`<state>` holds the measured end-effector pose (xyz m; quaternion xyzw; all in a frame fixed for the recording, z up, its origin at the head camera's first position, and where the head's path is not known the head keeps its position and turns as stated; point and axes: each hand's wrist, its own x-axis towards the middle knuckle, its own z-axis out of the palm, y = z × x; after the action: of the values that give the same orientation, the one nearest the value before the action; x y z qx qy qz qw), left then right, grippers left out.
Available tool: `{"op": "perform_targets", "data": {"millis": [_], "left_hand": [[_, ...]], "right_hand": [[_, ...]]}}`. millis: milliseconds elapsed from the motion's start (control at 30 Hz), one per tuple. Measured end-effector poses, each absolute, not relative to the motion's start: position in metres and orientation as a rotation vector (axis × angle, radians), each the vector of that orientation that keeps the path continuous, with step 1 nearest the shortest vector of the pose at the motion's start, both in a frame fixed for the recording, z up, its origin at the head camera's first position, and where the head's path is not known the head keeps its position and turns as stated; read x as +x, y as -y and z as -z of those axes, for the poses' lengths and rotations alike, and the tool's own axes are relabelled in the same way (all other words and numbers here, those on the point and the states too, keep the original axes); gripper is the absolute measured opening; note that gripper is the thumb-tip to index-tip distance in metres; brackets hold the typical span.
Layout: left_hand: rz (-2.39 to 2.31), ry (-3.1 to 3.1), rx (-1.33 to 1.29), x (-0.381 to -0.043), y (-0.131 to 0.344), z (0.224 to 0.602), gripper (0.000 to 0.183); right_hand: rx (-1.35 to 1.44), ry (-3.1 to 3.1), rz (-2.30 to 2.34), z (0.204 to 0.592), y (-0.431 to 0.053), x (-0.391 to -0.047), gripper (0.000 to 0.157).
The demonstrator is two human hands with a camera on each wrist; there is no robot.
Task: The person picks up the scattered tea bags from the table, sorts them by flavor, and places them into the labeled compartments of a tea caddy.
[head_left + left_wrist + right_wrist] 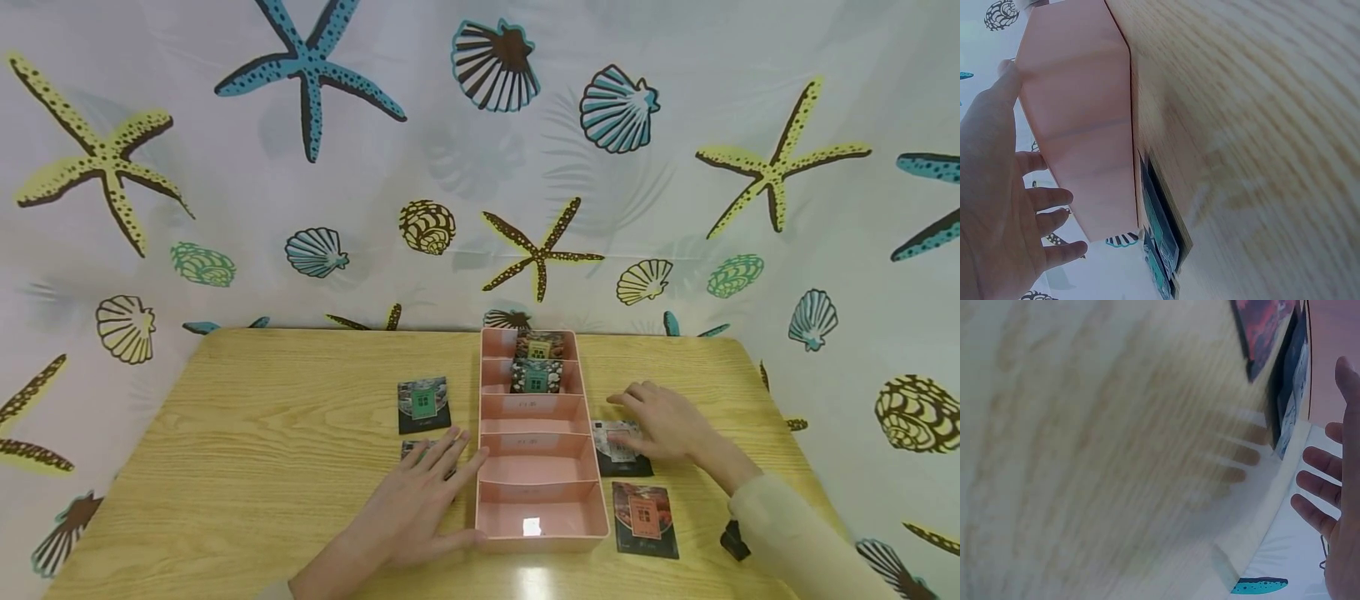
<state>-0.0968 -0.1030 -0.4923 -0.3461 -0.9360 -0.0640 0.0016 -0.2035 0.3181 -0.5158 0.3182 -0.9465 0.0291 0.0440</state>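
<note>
Pink box (pixel 543 546) between left hand (pixel 420 504) and right hand (pixel 666 423)

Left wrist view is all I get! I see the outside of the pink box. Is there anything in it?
Observer: Yes! The pink five-compartment box has a yellow-labelled sachet and a teal-labelled sachet in its two farthest compartments.
Operator: Cool! Where's the other hand?
Observer: The right hand is over a grey-labelled sachet, to the right of the box.
Operator: Anything else over there?
Observer: A red-labelled sachet lies flat, nearer the person than the grey-labelled one.
</note>
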Motion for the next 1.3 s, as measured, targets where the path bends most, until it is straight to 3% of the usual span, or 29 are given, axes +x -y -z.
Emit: {"op": "perform_targets", "data": {"millis": [533,1300], "left_hand": [[0.217,2.94,-1.081,-0.096,0.103,0.492,0.095],[0.204,2.917,-1.089,-0.096,0.104,0.492,0.094]], "right_hand": [[0.933,2.97,-0.063,0.528,-0.325,-0.193,0.069],[0.975,2.953,-0.021,0.524,-0.324,-0.195,0.067]]}}
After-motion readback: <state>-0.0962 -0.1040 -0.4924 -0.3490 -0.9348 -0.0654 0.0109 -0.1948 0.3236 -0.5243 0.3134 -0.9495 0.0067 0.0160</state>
